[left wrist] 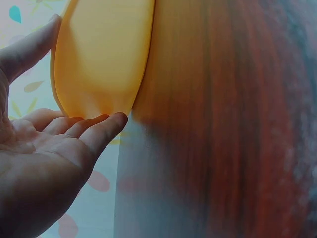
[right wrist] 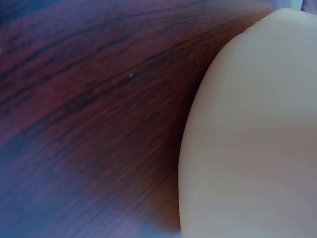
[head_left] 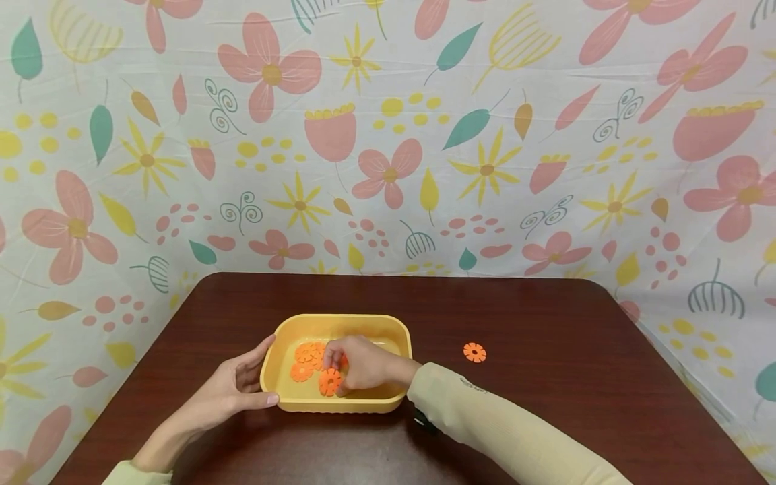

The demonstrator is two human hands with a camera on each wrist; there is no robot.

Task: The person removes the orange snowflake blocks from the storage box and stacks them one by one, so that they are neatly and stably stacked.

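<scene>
A yellow plastic tray [head_left: 388, 323] with raised walls and rounded corners stands on the table. Several orange notched discs [head_left: 302, 372], flower-like in shape, lie inside it. My left hand [head_left: 221, 394] holds the tray's left end, thumb at the near corner and fingers against the side; the left wrist view shows the same hand [left wrist: 49, 144] touching the tray wall [left wrist: 106, 54]. Inside the tray, my right hand [head_left: 360, 364] has its fingers bent down and pinches an orange disc [head_left: 330, 382], which is tilted. The right hand is outside the right wrist view.
One more orange disc [head_left: 475, 352] lies on the dark brown table [head_left: 515, 310], right of the tray. Behind the table hangs a flower-patterned cloth [head_left: 388, 222]. In the right wrist view, a smooth pale surface [right wrist: 252, 134] covers the right side.
</scene>
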